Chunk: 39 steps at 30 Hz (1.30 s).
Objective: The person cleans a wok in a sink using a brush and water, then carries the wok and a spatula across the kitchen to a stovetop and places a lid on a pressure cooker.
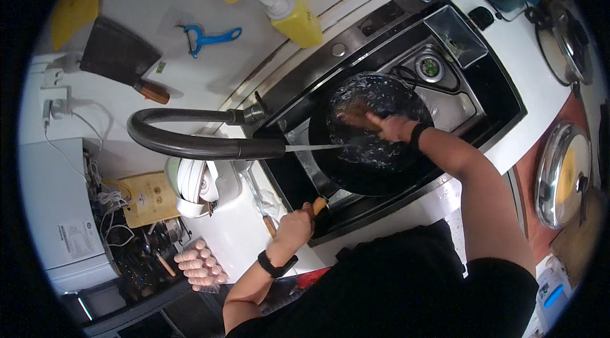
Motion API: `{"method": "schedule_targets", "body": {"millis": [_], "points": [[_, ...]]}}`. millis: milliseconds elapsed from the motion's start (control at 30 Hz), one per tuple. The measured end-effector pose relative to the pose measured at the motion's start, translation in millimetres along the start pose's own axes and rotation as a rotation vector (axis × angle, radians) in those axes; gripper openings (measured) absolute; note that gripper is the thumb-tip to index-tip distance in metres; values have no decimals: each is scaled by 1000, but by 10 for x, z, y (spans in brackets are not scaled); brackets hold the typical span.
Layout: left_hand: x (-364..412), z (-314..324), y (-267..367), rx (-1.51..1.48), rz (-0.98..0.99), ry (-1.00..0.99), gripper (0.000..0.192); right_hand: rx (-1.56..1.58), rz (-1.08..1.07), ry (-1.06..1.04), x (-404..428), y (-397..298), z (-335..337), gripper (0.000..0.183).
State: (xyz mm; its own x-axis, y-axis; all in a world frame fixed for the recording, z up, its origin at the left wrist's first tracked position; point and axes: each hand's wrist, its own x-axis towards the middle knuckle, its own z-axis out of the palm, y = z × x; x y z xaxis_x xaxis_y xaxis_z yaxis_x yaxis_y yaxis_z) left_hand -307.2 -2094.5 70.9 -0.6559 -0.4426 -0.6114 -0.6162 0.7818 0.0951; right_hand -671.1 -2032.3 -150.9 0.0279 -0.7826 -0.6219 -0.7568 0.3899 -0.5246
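My left hand (pixel 291 229) is closed around the wooden handle (pixel 319 205) of a large black wok (pixel 324 166), which rests in the dark sink. A stream of water (pixel 314 147) falls into the wok from the black gooseneck faucet (pixel 205 148). Over the wok, my right hand (pixel 393 127) grips a brown scrubbing brush (pixel 355 115), partly under the moving water and blurred. Behind the wok, the sink drain strainer (pixel 430 67) holds green scraps, and a wire mesh basket (pixel 456 37) hangs beside it.
Bowls in a rack (pixel 193 185) and a tray of eggs (pixel 202 266) stand at the left. A cleaver (pixel 119 52) and a blue peeler (pixel 212 39) hang on the wall. A yellow bottle (pixel 299 23) stands behind the sink. A glass-lidded pan (pixel 564 176) sits at the right.
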Motion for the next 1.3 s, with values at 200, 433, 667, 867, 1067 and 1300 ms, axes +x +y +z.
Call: {"method": "schedule_targets", "body": {"millis": [200, 433, 667, 867, 1067, 1300], "points": [[5, -368, -54, 101, -5, -65, 27, 423, -153, -666, -883, -524, -84, 78], [-32, -764, 56, 154, 17, -99, 27, -406, 139, -300, -935, 487, -636, 91], [33, -963, 156, 260, 53, -102, 28, -573, 222, 178, -656, 562, -714, 78], [33, -1119, 302, 320, 42, -102, 23, 465, -182, -663, -1400, -363, -517, 63], [48, -1169, 373, 347, 68, -96, 18, -459, 181, -109, -824, 911, -730, 63], [22, -1148, 417, 348, 5, -88, 15, 266, 85, -389, -1405, -73, -1217, 60]]}}
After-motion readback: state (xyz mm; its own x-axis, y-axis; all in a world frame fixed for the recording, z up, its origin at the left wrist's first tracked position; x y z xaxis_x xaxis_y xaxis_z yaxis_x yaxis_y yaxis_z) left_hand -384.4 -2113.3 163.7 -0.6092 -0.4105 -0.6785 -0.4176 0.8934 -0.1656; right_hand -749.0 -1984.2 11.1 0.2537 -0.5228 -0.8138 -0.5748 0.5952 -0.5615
